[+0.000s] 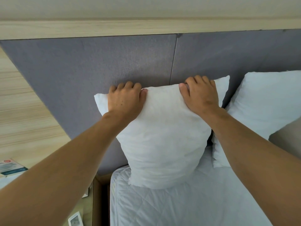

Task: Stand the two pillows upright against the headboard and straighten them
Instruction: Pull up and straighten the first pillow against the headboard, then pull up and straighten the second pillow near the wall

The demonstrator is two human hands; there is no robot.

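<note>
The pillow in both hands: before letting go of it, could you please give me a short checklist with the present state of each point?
1. Left hand grips the top edge of the held pillow: ok.
2. Right hand grips the same edge: ok.
3. Pillow bottom rests on the mattress: ok.
4. Pillow back touches the headboard: cannot tell.
5. Pillow stands straight: not ok, it tilts.
6. Second pillow leans upright at the headboard: ok.

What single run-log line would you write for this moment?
step: standing near pillow | left hand, right hand: grip on top edge | against headboard | second pillow: upright, untouched
</note>
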